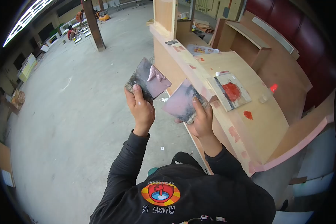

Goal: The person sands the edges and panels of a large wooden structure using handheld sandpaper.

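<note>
My left hand (141, 108) grips a dark square plate (143, 76) by its lower-left edge, thumb on its face. A thick lump of pink paste (156, 74) lies on that plate near its upper right. My right hand (201, 119) is closed round a second square plate (181, 99), its face smeared pink and dark grey. The two plates are close, with a narrow gap between their near edges. Both are held above the floor, beside the curved wooden counter.
On the wooden counter (265, 127) lie a board with red paste (231, 91), a red blob (248, 115), a red-tipped tube (273, 88) and a printed sheet (201, 50). A brown post (93, 26) stands ahead. People (71, 33) are far off at the upper left.
</note>
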The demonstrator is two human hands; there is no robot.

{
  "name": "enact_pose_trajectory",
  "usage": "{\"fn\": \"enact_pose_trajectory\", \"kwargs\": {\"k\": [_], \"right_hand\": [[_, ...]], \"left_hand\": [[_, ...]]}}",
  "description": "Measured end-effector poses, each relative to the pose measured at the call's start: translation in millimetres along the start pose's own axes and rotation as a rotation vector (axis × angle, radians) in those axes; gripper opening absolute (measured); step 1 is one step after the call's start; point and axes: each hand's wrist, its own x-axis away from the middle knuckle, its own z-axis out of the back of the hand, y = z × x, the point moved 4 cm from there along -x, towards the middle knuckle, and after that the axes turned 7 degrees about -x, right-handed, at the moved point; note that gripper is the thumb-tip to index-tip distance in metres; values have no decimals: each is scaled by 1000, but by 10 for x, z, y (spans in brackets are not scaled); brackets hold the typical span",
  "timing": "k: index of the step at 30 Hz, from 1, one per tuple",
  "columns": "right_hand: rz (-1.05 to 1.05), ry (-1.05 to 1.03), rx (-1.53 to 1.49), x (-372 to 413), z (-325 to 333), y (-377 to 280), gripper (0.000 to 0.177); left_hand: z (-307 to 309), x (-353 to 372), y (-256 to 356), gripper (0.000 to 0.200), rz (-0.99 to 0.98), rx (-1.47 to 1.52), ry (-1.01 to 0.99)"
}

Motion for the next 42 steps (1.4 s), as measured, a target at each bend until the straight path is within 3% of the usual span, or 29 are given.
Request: {"fn": "enact_pose_trajectory", "kwargs": {"k": [5, 6, 10, 17, 20, 24, 26, 30, 33, 36, 37, 39, 40, 41, 42], "right_hand": [[-67, 157, -71, -440, -121, 368, 33], [-14, 82, -99, -801, 134, 486, 33], [-89, 131, -148, -1082, 331, 996, 30], [-143, 300, -80, -2142, 133, 1731, 25], [-122, 262, -147, -2600, 90, 2010, 24], [-145, 286, -61, -3094, 107, 2484, 22], [-83, 266, 35, -3149, 72, 2681, 21], [-161, 205, 39, -3405, -72, 2923, 20], [-259, 219, 43, -3738, -162, 3180, 21], [-274, 159, 120, -4254, -276, 3325, 22], [-255, 149, 139, -4541, -369, 3228, 22], [97, -126, 346, -4843, -584, 3169, 21], [191, -229, 430, -4913, -588, 3312, 27], [191, -231, 435, -5067, -617, 3480, 27], [430, -466, 669, -5098, -742, 3588, 39]], "left_hand": [[297, -134, -76, 21, -11, -60, 88], [296, -393, -406, 21, -95, -59, 44], [646, -594, -774, 22, -130, -93, 114], [1128, -1590, -1125, 22, -189, -229, 219], [1460, -1999, -1317, 23, -267, -407, 273], [1665, -2393, -1408, 30, -260, -411, 345], [1824, -2444, -1380, 30, -306, -491, 338], [2137, -2486, -1499, 30, -391, -535, 407], [2411, -2558, -1592, 29, -338, -610, 378], [2819, -2860, -1676, 28, -345, -966, 143], [2882, -3174, -1682, 28, -359, -941, 146], [3296, -3588, -1867, 28, 249, -273, 296], [3400, -3786, -1839, 27, 365, -50, 351], [3513, -3975, -1808, 27, 364, -44, 351], [3593, -4099, -1786, 28, 382, 31, 308]]}}
